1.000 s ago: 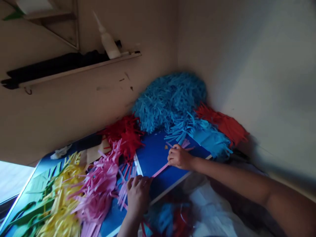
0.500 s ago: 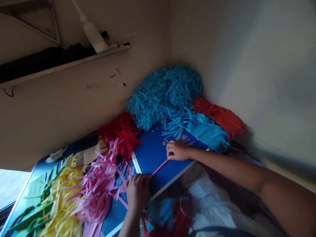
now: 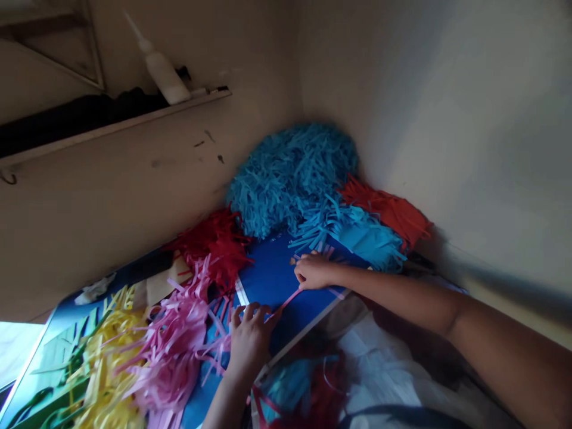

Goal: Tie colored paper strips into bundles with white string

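A thin pink paper strip (image 3: 289, 300) lies stretched across a blue board (image 3: 272, 277). My right hand (image 3: 313, 271) pinches the strip's far end, fingers curled against the board. My left hand (image 3: 250, 336) rests on the board's near edge, fingertips pressed down on the strip's near end. A heap of pink paper strips (image 3: 179, 339) lies just left of my left hand. More pink strips show beside my right hand.
Piles of cut paper ring the board: light blue (image 3: 295, 176) at the back corner, red (image 3: 214, 241) and orange-red (image 3: 388, 208), yellow (image 3: 107, 357), green (image 3: 53, 381). A white glue bottle (image 3: 161, 68) leans on a wall shelf (image 3: 116, 122). Walls close in behind and right.
Both hands have stayed on the pink strip and shifted slightly left in view. My left fingers have spread a little over the strip's near end.
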The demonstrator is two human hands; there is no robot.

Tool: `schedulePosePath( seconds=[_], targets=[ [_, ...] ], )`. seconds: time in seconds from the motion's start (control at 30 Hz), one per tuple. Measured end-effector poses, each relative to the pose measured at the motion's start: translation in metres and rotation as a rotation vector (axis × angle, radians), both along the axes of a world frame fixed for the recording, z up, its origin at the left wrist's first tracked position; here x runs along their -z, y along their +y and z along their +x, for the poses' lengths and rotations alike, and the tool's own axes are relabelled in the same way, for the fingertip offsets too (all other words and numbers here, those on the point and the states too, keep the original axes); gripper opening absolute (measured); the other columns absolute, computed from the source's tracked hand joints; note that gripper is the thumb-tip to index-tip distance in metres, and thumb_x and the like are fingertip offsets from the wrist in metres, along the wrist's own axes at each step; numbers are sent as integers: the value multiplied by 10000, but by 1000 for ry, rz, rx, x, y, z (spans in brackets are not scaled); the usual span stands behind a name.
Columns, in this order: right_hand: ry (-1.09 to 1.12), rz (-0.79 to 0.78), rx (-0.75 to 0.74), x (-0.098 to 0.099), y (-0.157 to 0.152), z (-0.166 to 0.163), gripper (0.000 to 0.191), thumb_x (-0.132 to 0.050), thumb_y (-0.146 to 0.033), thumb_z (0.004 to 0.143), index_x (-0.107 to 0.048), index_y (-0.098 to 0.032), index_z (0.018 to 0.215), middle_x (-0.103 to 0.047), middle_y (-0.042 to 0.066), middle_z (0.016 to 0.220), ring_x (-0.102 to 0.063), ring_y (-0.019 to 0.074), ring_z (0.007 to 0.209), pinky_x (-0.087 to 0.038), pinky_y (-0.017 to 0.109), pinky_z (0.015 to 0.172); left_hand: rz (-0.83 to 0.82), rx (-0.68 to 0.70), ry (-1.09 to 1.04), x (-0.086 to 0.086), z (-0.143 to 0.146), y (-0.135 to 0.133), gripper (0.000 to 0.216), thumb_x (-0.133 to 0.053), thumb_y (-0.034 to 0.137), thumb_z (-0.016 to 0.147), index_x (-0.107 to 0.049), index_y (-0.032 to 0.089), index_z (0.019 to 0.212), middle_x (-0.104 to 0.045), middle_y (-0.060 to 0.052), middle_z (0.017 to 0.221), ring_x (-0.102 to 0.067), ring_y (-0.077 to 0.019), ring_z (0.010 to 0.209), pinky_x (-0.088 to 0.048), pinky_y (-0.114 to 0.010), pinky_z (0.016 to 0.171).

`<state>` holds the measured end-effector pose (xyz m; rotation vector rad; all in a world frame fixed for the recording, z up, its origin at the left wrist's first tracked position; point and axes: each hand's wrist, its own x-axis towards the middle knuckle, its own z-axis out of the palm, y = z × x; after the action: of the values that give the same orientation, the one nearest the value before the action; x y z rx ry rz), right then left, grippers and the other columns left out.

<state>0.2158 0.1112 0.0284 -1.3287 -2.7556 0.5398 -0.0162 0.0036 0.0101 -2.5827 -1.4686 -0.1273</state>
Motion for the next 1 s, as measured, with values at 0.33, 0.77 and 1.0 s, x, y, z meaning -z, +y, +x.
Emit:
schedulePosePath(
  seconds=[0.33,0.77,1.0],
  targets=[
    [72,655,-653,34,-19,-35,264,-481,-100,904,-663,-163,724,-682,52,791,-548,193,731,-322,459,901,24,-26,-115,1,18,7,189,-560,197,891,-729,270,846,-733,-27,880,-626,-222,877,-362,-446,885],
    [826,-623,-133,-54,-81,-2,218,-665,-369,800,-753,-170,787,-710,33,807,-617,167,772,-426,272,718,587,224,-269,-60,19,-48,215,-621,125,833,-689,299,940,-756,64,767,-670,-137,718,-264,-427,1031],
    [1083,-1146,80,-38,-96,-3,385,-860,-442,558,-673,-113,625,-572,-21,557,-450,78,516,-333,211,547,552,129,-390,-58,36,-63,208,-626,168,839,-681,309,981,-751,40,766,-667,-153,709,-362,-408,953]
  ],
)
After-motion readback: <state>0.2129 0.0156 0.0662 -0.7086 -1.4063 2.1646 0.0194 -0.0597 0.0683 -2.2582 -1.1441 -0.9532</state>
